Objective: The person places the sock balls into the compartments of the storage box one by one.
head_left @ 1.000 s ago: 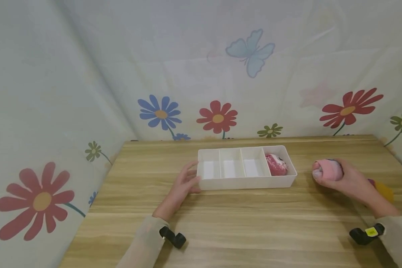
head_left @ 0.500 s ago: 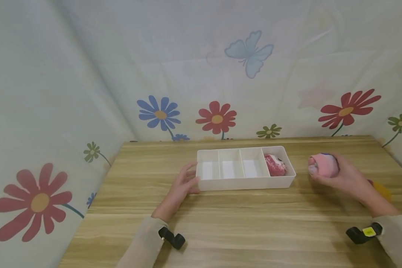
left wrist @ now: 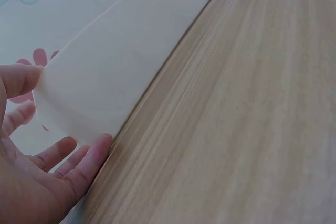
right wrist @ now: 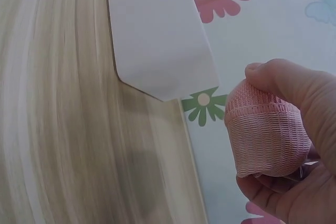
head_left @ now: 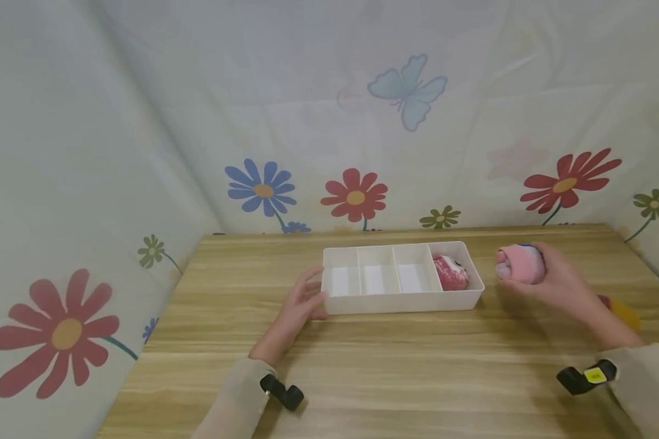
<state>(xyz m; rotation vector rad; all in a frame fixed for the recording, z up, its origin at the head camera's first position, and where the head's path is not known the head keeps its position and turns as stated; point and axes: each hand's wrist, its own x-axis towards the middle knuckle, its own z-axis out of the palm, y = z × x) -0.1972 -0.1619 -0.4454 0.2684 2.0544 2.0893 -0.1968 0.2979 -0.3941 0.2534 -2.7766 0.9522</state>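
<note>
One pink sock roll [head_left: 522, 264], gripped by the curled fingers of the right hand [head_left: 561, 286] just right of the box [head_left: 403, 303], could drop or unroll if that grip slackens, while the left hand [head_left: 301, 301] touches the box's end, fingers apart.

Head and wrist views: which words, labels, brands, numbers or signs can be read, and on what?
No text is readable.
Yellow label on the black right-wrist device: marks too small and blurred to read.
White box, pink bundle: no lettering visible.
</note>
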